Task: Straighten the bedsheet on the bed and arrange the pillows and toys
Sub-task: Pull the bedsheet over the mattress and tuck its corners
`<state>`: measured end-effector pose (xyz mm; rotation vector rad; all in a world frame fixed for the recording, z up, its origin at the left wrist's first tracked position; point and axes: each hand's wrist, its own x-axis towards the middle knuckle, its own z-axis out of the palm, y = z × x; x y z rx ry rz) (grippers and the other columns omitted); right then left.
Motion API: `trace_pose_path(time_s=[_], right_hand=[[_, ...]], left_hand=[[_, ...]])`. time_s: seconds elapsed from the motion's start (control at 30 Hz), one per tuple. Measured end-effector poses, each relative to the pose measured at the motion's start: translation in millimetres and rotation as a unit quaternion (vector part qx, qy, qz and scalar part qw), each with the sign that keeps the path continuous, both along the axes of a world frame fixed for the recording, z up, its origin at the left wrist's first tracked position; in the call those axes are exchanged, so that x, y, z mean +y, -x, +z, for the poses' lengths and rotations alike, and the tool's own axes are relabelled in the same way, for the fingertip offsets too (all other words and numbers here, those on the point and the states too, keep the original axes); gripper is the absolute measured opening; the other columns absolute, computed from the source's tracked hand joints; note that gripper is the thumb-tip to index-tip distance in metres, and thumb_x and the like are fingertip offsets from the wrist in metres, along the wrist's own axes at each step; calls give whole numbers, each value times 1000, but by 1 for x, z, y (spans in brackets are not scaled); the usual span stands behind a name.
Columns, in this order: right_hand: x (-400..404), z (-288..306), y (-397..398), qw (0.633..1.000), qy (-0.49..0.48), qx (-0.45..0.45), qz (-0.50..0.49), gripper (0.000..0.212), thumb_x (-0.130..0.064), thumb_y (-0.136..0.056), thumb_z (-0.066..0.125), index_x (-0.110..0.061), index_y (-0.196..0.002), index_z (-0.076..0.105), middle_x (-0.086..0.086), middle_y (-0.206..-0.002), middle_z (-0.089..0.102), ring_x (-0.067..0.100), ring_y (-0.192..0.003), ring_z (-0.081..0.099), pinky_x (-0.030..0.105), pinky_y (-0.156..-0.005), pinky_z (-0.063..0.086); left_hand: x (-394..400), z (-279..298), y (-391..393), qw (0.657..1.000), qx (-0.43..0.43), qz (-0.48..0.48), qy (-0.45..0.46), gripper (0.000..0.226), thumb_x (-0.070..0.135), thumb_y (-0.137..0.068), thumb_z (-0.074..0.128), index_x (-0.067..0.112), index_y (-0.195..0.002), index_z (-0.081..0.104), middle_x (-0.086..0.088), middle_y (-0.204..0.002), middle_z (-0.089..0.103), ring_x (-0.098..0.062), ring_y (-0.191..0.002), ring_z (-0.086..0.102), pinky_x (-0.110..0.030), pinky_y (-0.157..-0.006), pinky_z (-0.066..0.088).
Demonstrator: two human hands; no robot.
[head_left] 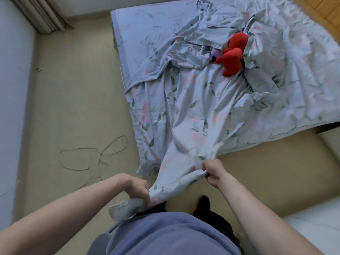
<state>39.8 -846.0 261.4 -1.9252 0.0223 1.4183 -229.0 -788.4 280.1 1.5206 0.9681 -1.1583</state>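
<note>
A pale floral bedsheet (185, 115) lies crumpled over the bed, and its near end is pulled off the foot of the bed toward me. My left hand (137, 186) grips the bunched lower edge of the bedsheet. My right hand (213, 171) pinches the same edge a little higher and to the right. A red plush toy (232, 54) lies in the folds near the middle of the bed. A small purple toy (216, 52) peeks out beside it, mostly hidden by fabric. Folded floral cloth, perhaps a pillow (211, 34), lies behind the toys.
The bed's left side (117, 34) borders beige floor. A thin cord (95, 155) loops on the floor at left. A curtain (40, 13) hangs at top left. A wooden headboard (322, 8) is at top right. White furniture (312, 225) stands at lower right.
</note>
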Motion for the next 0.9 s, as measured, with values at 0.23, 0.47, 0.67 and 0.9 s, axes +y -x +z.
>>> trace_pose_path(time_s=[0.23,0.47,0.67,0.9], right_hand=[[-4,13,-43,999,-31,28,-25,29,18,-83,33,-1,-69,50,6,-65,49,20,-50,49,25,-42,46],[-26,-2,-98,993,-3,102,61,51,3,-73,44,11,-118,65,19,-105,68,36,-90,65,44,-76,56],[-26,12,-123,987,-20,91,132,39,3,-78,48,12,-109,68,21,-107,71,36,-91,69,37,-66,60],[-20,21,-148,982,-58,37,175,31,14,-68,47,22,-94,61,30,-94,68,37,-75,69,44,-67,60]], left_hand=[[-48,-29,-27,943,7,310,124,52,64,-69,57,17,-87,70,2,-83,62,-20,-78,54,-27,-82,42],[-107,-56,-86,917,99,387,-9,109,86,-66,65,11,-143,50,-2,-139,54,-24,-115,55,-35,-93,42],[-145,-80,-122,893,67,440,-69,82,70,-74,73,9,-128,61,-1,-124,64,-18,-101,59,-30,-85,46],[-155,-90,-85,782,44,546,-297,21,39,-93,63,21,-81,63,-2,-96,71,-22,-86,61,-33,-79,50]])
